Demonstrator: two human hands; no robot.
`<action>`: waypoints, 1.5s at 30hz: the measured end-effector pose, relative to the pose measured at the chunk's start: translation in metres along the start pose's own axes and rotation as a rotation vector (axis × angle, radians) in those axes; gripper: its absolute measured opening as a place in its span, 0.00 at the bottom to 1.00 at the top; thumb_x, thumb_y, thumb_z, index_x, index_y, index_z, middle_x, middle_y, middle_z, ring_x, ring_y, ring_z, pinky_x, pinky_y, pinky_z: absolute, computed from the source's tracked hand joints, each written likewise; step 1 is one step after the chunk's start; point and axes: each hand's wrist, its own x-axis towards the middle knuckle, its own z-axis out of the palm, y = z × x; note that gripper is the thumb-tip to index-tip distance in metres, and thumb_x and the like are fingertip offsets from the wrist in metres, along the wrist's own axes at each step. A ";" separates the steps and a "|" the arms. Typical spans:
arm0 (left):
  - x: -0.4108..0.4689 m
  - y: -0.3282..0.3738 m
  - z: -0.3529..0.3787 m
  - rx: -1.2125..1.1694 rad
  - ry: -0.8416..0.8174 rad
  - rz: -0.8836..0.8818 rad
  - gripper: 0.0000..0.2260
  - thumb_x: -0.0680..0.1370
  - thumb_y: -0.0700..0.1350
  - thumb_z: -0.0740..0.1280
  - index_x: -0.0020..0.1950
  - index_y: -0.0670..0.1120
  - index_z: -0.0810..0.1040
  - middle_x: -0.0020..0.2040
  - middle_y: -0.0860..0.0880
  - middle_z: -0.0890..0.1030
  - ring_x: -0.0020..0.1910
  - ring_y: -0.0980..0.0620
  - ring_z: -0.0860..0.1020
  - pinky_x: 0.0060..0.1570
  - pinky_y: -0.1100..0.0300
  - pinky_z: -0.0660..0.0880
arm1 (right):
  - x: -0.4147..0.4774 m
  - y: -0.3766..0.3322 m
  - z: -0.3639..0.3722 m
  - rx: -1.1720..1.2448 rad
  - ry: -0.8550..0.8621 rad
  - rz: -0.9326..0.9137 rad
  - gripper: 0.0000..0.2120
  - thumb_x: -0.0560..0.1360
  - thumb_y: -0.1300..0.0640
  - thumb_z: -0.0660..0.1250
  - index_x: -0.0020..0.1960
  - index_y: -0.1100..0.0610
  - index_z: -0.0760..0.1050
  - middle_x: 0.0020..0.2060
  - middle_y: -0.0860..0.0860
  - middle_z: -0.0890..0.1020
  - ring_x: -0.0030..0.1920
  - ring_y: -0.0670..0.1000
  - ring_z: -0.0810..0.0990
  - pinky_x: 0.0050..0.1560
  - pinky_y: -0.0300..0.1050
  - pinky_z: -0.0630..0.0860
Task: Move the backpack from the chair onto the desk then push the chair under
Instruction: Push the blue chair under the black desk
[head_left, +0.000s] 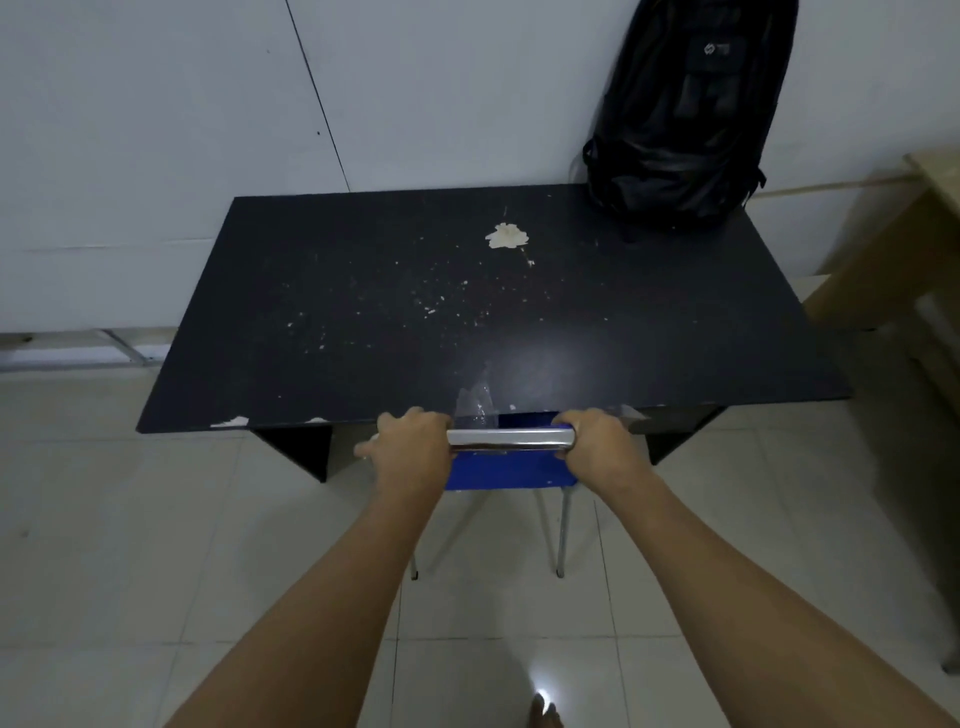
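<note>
A black backpack (685, 114) stands upright on the far right corner of the black desk (363, 312), leaning against the white wall. The chair (511, 470) has a blue back and a chrome top rail, and it sits tucked against the desk's front edge, its seat hidden under the desktop. My left hand (410, 447) grips the left end of the rail. My right hand (597, 441) grips the right end. Two thin metal chair legs show below on the tiled floor.
A light wooden piece of furniture (924, 291) stands close to the right of the desk. The desk top is scratched, with a pale stain (506, 236) near the back. Grey floor tiles (156, 545) spread around me, and a toe shows at the bottom edge.
</note>
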 end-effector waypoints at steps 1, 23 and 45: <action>-0.007 -0.001 0.002 0.007 -0.016 -0.001 0.08 0.77 0.45 0.66 0.52 0.56 0.81 0.47 0.51 0.72 0.58 0.41 0.72 0.54 0.37 0.72 | -0.005 0.002 0.003 -0.008 -0.014 -0.009 0.11 0.75 0.60 0.69 0.56 0.52 0.80 0.47 0.52 0.80 0.48 0.53 0.81 0.52 0.49 0.80; -0.046 -0.022 0.029 0.052 -0.170 0.116 0.11 0.75 0.50 0.68 0.57 0.54 0.77 0.52 0.48 0.76 0.55 0.45 0.73 0.51 0.46 0.76 | -0.039 0.025 0.023 0.067 -0.277 -0.019 0.26 0.64 0.59 0.69 0.62 0.51 0.76 0.52 0.54 0.79 0.51 0.53 0.77 0.49 0.46 0.80; 0.047 -0.037 0.043 -0.241 -0.964 -0.126 0.35 0.79 0.67 0.55 0.78 0.45 0.62 0.75 0.42 0.67 0.71 0.41 0.68 0.66 0.46 0.64 | 0.006 0.022 0.047 0.171 -0.578 0.404 0.16 0.78 0.46 0.61 0.62 0.52 0.75 0.57 0.55 0.78 0.53 0.52 0.79 0.51 0.46 0.75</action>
